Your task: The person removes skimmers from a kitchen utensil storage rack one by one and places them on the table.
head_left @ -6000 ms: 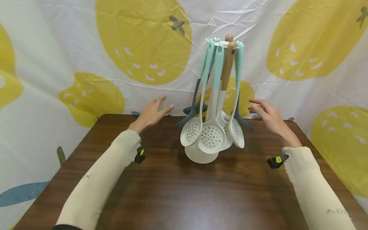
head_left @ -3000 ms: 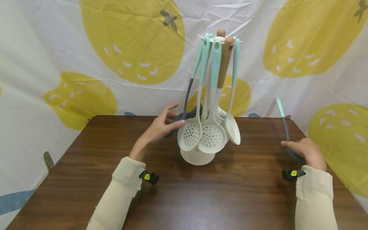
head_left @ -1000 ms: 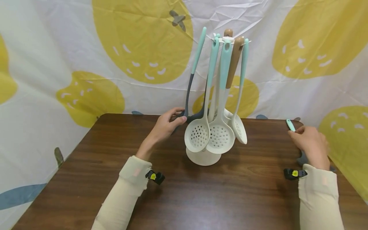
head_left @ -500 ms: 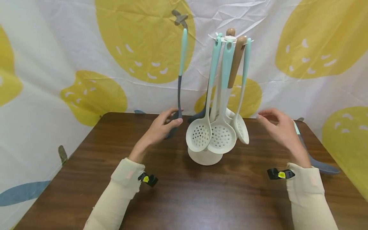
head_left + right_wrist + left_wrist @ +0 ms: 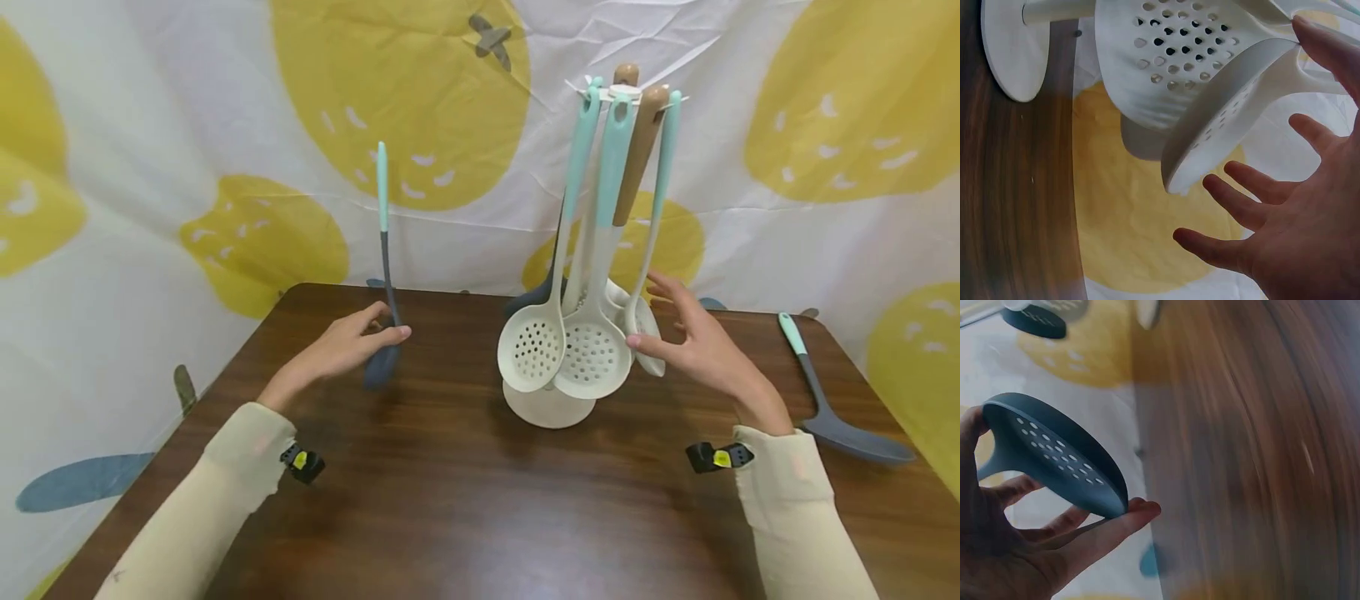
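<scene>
My left hand (image 5: 337, 346) holds a dark slate skimmer (image 5: 1060, 453) by its lower shank, off to the left of the rack. Its mint handle points up and its perforated bowl hangs low over the table. My right hand (image 5: 701, 350) is at the right side of the utensil rack (image 5: 550, 410), fingers spread around a white skimmer (image 5: 1229, 119) that hangs there. In the right wrist view the thumb is at that skimmer's neck, and the other fingers are extended and apart from it.
Other white perforated skimmers (image 5: 531, 348), wooden-handled utensils (image 5: 641, 158) and a dark utensil (image 5: 536, 296) hang on the rack. A slate turner (image 5: 855, 433) with a mint handle lies on the brown table (image 5: 480, 508) at the right. Lemon-print cloth (image 5: 420, 100) hangs behind.
The right hand took the slate turner from the rack, laid it at the right and returned to the rack. The left hand took the dark skimmer off and carried it left.
</scene>
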Demonstrator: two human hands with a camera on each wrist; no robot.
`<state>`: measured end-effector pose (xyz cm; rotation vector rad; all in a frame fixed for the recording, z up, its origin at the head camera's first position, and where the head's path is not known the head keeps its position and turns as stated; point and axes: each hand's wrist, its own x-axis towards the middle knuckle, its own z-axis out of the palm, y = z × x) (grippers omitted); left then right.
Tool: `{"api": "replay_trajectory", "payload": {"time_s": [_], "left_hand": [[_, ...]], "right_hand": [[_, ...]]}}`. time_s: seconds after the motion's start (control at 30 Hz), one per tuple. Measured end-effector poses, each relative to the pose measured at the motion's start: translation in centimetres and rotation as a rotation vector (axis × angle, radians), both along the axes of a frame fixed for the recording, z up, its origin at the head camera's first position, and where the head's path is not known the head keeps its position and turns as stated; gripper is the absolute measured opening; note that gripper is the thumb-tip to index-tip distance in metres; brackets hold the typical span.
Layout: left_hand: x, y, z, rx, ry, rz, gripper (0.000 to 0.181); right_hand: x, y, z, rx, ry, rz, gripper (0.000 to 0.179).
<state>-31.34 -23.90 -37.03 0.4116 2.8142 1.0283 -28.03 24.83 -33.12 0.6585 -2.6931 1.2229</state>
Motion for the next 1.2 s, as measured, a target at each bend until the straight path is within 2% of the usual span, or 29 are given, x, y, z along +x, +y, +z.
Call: {"api": "replay_trajectory", "payload": {"time_s": [0.13,0.27,0.37,0.53,0.63,0.67,0.77,0.9,0.97,1.1,1.2], "left_hand": [[-0.3,-2.1,0.3,-0.108,-0.042,0.047,0.067],[-0.1,-3.9,0.2,-0.301,-0.070,0.080,0.094],[0.0,-5.4,0.1,-0.412,-0.098,0.093,0.105],[0.3,-7.7,0.5,-0.479,-0.196,0.128,0.105],[0.7,-8.6,0.9,-0.485,-0.310,0.156,0.104],[0.8,-8.8,1.1,-0.480,-0.348,0.172,0.103],[1.3,-9.2,1.5,-0.550,-0.386,0.167,0.100],[1.8,-9.2,1.7,-0.691,-0.373,0.119,0.093],[1.9,-9.1,1.7,-0.726,-0.407,0.116,0.092],[2.1,-8.7,1.4,-0.763,-0.463,0.155,0.094],[2.1,-8.7,1.0,-0.771,-0.464,0.209,0.095]], "right_hand": [[0.0,0.1,-0.1,-0.007,-0.022,0.026,0.087],[0.1,0.3,-0.2,-0.010,-0.037,0.057,0.083],[0.2,0.3,-0.1,-0.016,-0.048,0.062,0.087],[0.2,0.4,0.2,-0.016,-0.055,0.052,0.093],[0.1,0.4,0.4,-0.004,-0.058,0.046,0.095],[0.1,0.4,0.5,-0.001,-0.059,0.044,0.095],[0.1,0.3,0.6,0.004,-0.061,0.042,0.097],[0.1,0.2,0.7,-0.012,-0.074,0.058,0.097],[0.1,0.2,0.7,-0.024,-0.084,0.067,0.096],[0.1,0.1,0.8,-0.040,-0.101,0.077,0.096],[0.1,0.1,0.8,-0.038,-0.098,0.077,0.095]]}}
